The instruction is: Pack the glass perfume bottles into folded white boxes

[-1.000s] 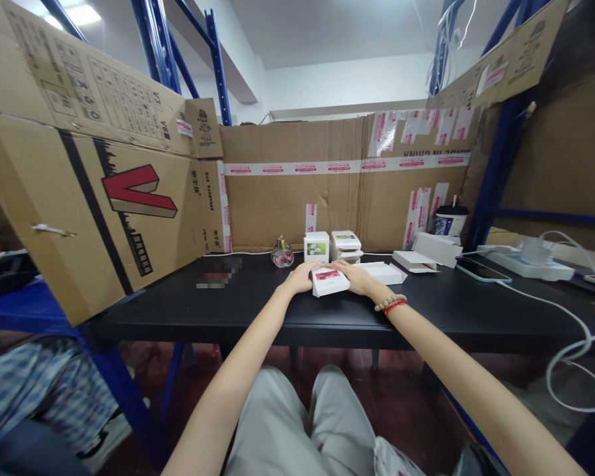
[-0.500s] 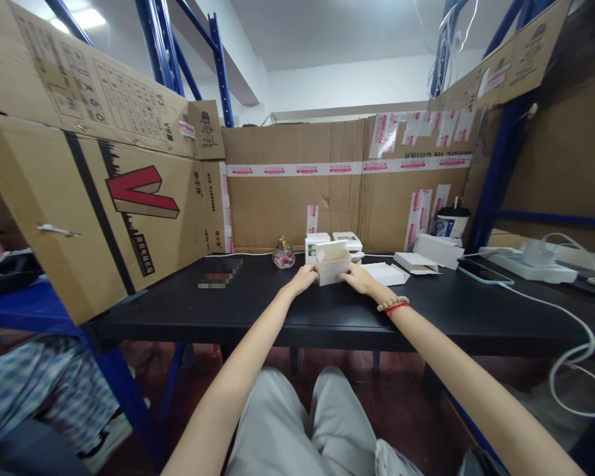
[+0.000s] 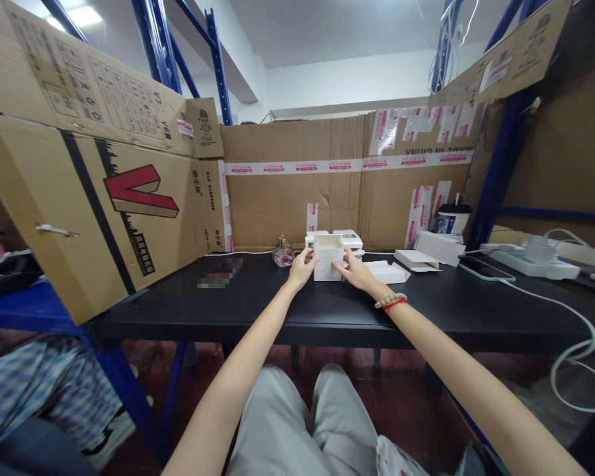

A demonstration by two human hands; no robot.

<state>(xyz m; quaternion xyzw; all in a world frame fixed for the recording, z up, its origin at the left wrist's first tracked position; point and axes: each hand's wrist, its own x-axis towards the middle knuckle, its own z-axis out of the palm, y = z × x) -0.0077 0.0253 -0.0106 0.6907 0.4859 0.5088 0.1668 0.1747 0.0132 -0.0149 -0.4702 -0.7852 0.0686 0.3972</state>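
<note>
Between my two hands a small white carton [image 3: 328, 261] stands upright on the black table [image 3: 238, 311], its top end open toward me. My left hand [image 3: 302, 266] grips its left side, thumb near the upper edge. On the other side my right hand [image 3: 353, 268] holds the right edge, with a finger or thumb against the front face. Just behind the carton are more small white boxes [image 3: 348, 238], partly hidden by it. A round glass bottle with pink contents [image 3: 283, 252] stands left of my left hand.
Flattened white cartons [image 3: 387, 272] lie right of my right hand, with opened white boxes [image 3: 419, 260] beyond. Farther right are a phone [image 3: 486, 269] on a cable, a power strip [image 3: 530, 264] and a lidded cup [image 3: 452, 218]. Cardboard walls [image 3: 292, 145] enclose the table's back and left.
The carton has been turned from lying tilted, flap raised, to standing upright with its printed face toward me. Both hands have shifted up along its sides.
</note>
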